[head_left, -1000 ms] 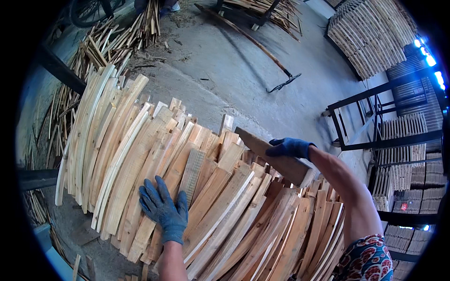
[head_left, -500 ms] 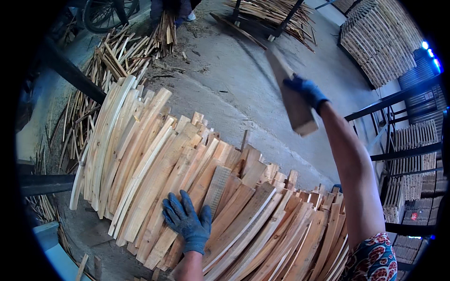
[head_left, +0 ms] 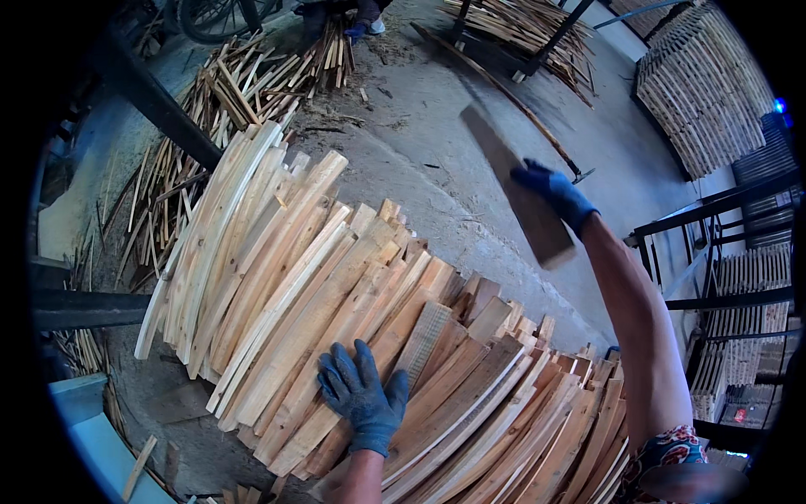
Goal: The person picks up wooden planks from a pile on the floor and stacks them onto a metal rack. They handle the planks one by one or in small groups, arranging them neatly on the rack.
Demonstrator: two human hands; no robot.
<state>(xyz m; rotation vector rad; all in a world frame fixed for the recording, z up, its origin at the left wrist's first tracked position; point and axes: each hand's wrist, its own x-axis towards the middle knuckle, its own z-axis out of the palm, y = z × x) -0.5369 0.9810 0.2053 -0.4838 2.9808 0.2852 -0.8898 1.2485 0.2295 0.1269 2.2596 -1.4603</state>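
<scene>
My right hand (head_left: 554,195), in a blue work glove, is closed on the edge of a wooden board (head_left: 514,181) held out over the floor, apart from the pile. My left hand (head_left: 363,401), also gloved, lies with fingers spread on a wide pile of pale wooden planks (head_left: 285,277). Beside its fingertips is a greyer, rough-faced plank (head_left: 422,340). The planks lie side by side, their far ends uneven. Fingers on the board's far side are partly hidden.
Thin wood offcuts (head_left: 180,181) heap up at the far left, by a black metal bar (head_left: 155,101). A person (head_left: 361,21) is at the far end near a wheel. A long-handled tool (head_left: 512,97) lies on the floor. Stacked slatted panels (head_left: 701,88) stand at the right.
The view has shifted, so the pile sits further right and lower. The board in my right hand has moved off the long-handled tool, which now shows. My left hand stays on the planks.
</scene>
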